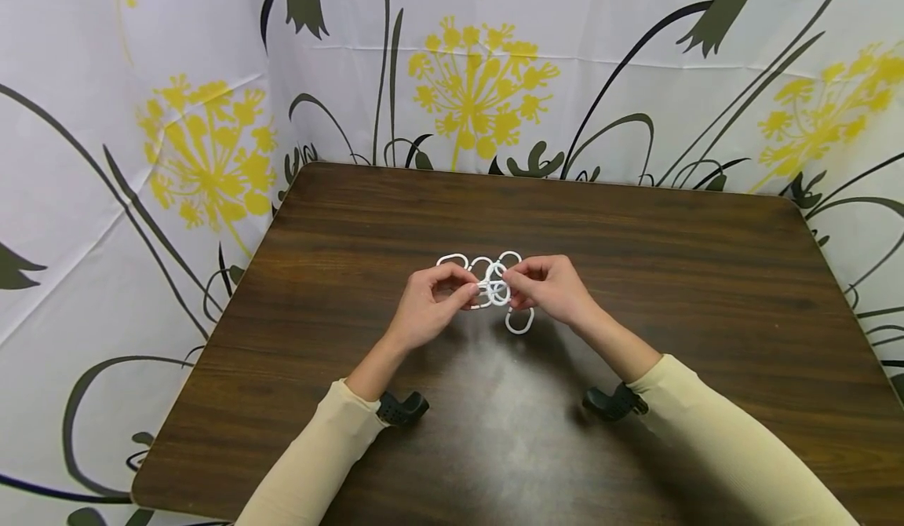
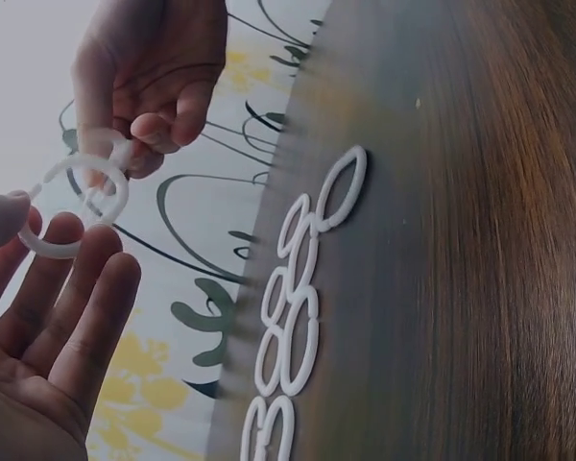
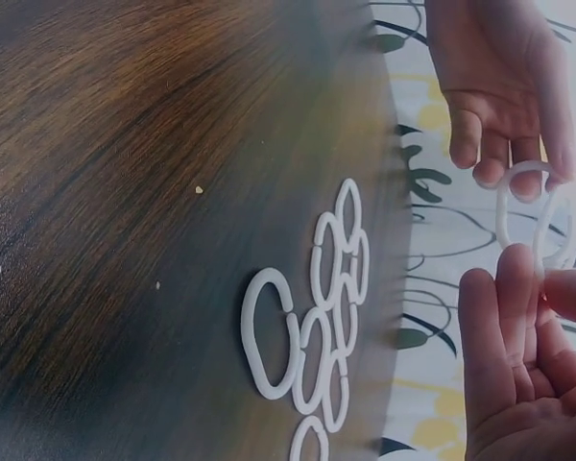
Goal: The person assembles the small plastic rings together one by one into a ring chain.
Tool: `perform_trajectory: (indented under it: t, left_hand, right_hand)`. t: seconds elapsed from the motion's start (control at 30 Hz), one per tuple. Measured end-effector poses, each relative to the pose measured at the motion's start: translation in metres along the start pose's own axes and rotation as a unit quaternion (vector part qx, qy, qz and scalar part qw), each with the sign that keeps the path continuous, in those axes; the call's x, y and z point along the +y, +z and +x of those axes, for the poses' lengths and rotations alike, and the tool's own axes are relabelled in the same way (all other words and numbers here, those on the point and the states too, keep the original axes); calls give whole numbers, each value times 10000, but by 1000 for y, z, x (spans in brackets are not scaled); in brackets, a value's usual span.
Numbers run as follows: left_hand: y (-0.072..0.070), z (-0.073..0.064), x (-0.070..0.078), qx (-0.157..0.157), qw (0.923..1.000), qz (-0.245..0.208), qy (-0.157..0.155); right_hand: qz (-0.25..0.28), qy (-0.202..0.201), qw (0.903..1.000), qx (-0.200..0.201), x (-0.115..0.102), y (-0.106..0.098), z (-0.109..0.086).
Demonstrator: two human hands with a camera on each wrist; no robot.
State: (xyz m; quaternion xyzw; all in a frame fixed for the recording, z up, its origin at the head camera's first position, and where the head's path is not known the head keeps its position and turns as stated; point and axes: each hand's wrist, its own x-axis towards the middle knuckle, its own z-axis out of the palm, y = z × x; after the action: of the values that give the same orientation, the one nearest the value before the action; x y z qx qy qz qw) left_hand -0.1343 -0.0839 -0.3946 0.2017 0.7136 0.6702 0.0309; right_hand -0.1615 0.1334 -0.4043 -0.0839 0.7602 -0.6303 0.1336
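Above the table, both hands meet over several white plastic links. My left hand (image 1: 432, 306) pinches a white link (image 2: 123, 206) between thumb and fingers, and a small gap shows in its loop. Facing it, my right hand (image 1: 558, 292) pinches a second white link (image 3: 540, 235). The two held links overlap in all views, and fingertips partly cover them. Below the hands, several more oval links lie close together on the tabletop, one gapped link (image 3: 247, 331) nearest the front.
The dark wood-grain table (image 1: 339, 220) has rounded corners. A white fabric with printed yellow and green plants (image 1: 600, 8) hangs behind and to the sides. Dark wrist devices (image 1: 402, 408) sit below each cream sleeve (image 1: 318, 447).
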Motion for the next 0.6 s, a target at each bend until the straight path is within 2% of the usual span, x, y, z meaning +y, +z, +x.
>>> perform_trajectory:
  t: [0.13,0.23,0.43,0.6]
  left_hand:
    - [0,0,0,70,9994,340,89]
    - [-1,1,-6,88,9992,392,84]
    - [-5,5,-27,53,10000,28,-13]
    - [-9,6,-31,-73,9989,-444,94]
  right_hand:
    - [-161,-19,9998,78,0,2,0]
    - [-196,20,9998,80,2,2,1]
    - [-6,174,9996,-211,7,1,1]
    - [-177,97,9983,-538,13,-4,0]
